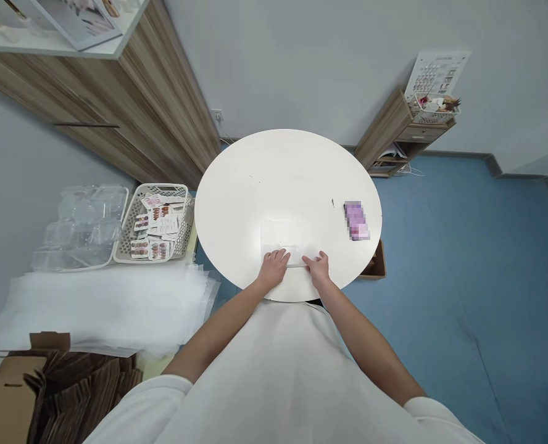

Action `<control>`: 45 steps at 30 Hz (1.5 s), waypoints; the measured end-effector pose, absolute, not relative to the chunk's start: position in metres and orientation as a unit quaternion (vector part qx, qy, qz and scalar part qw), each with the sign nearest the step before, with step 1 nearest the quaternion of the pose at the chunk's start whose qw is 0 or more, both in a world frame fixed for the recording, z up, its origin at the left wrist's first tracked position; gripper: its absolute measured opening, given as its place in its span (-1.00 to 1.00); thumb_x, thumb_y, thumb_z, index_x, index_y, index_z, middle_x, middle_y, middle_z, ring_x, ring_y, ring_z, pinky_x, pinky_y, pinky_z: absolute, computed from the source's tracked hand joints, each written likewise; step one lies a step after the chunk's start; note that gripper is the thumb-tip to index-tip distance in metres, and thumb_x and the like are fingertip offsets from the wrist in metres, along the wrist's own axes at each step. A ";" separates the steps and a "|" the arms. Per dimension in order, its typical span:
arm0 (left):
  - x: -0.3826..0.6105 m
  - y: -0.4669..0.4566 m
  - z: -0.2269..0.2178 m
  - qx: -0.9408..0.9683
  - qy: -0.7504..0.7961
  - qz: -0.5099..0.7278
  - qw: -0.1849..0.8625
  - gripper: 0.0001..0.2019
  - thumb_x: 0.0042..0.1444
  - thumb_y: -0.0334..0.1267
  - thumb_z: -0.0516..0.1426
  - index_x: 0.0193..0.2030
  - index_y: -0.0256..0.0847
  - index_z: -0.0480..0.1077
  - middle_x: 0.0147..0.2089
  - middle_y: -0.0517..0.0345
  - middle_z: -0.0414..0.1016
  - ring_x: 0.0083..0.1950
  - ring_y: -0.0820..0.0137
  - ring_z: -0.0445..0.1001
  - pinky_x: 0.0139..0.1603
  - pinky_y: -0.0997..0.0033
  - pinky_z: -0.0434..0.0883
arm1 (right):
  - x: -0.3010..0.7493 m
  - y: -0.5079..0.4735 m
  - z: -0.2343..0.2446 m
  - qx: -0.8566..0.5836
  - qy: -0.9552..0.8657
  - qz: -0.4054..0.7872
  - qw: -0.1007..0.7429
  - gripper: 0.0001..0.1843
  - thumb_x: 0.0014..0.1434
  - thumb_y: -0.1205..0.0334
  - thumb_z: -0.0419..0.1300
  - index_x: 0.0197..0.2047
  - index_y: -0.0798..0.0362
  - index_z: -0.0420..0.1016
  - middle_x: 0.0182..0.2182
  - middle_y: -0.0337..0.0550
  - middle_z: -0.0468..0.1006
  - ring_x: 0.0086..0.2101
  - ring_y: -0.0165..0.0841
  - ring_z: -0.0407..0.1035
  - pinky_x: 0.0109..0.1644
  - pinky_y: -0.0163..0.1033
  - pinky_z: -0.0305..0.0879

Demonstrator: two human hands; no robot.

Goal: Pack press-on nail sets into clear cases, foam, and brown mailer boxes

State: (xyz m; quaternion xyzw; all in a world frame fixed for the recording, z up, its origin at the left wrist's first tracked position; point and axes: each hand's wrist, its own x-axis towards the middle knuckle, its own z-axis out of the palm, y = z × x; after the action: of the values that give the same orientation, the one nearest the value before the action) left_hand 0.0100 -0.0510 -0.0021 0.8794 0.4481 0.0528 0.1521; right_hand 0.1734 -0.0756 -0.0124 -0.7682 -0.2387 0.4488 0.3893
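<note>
On the white oval table (237,185) in front of me lies a pale, thin sheet (281,231). A clear, flat plastic piece, perhaps a small case (295,256), rests on the sheet's near edge; its outline is faint against the white. My left hand (274,268) lies over its left part, with the fingers spread and touching it. At its right end is my right hand (318,271), thumb and forefinger apart, the thumb tip at the edge. The undersides of both hands are hidden. To the right lies a purple item (356,220), blurred out by pixelation.
Left of the table stand a white basket of printed packets (158,222) and a tray of clear plastic boxes (82,228). Nearer are stacked white sheets (98,305) and folded cardboard (70,394). A cardboard box (376,262) sits below the table's right edge; a wooden shelf unit (406,132) stands behind.
</note>
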 end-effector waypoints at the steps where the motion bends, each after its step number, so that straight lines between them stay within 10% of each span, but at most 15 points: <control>1: 0.010 -0.051 -0.002 0.882 0.447 0.048 0.143 -0.57 0.04 -0.35 -0.03 0.10 -0.15 0.14 0.16 -0.05 0.17 0.10 0.14 0.17 0.03 0.11 0.11 | 0.175 -0.070 -0.010 -0.777 -0.236 0.449 0.373 -0.22 -0.10 0.13 0.21 0.15 0.06 -0.03 -0.05 0.13 0.30 -0.17 -0.25 0.35 -0.30 -0.22 0.37; 10: 0.009 -0.050 -0.004 0.887 0.444 0.020 0.122 -0.55 0.07 -0.36 -0.05 0.14 -0.11 0.10 0.18 0.00 0.15 0.12 0.19 0.15 0.06 0.13 0.09 | 0.188 -0.044 0.009 -0.777 -0.315 0.470 0.276 -0.77 -0.15 0.15 0.15 -0.39 0.10 0.41 -0.40 -0.16 0.49 -0.41 -0.39 0.35 -0.37 -0.32 0.26; 24: 0.000 -0.054 0.007 0.866 0.454 0.092 0.188 -0.49 0.06 -0.26 -0.03 0.18 -0.21 0.01 0.20 -0.07 0.11 0.20 0.23 0.08 0.14 0.14 0.01 | 0.158 -0.044 0.010 -0.687 -0.469 0.505 0.231 -0.67 -0.01 0.33 0.00 -0.15 0.06 0.41 -0.36 -0.20 0.50 -0.42 -0.45 0.37 -0.24 -0.30 0.29; 35: -0.007 -0.069 0.015 0.832 0.486 0.041 0.262 -0.52 -0.02 -0.25 0.06 0.10 -0.08 0.13 0.28 -0.01 -0.06 0.29 0.14 -0.13 0.20 0.03 -0.16 | 0.151 -0.069 0.008 -0.730 -0.603 0.292 0.135 -0.55 0.03 0.25 0.06 0.04 0.01 0.27 0.04 -0.01 0.13 0.00 -0.19 0.11 0.00 -0.13 0.14; 45: -0.032 -0.079 -0.005 0.388 0.766 0.168 0.483 -0.22 -0.09 -0.04 0.12 0.21 -0.19 -0.17 0.26 -0.13 -0.14 0.20 0.23 0.10 0.08 0.34 0.21 | 0.130 -0.076 -0.001 -0.738 -0.574 0.310 0.172 -0.53 0.02 0.30 0.01 0.05 0.05 0.22 0.08 -0.04 0.08 0.06 -0.18 0.03 0.08 -0.14 0.08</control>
State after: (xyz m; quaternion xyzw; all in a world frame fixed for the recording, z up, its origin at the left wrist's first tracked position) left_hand -0.0323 -0.0788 -0.0051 0.3883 0.7665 0.1676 0.4833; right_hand 0.1299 -0.0764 -0.0007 -0.7380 -0.5742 0.3101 0.1716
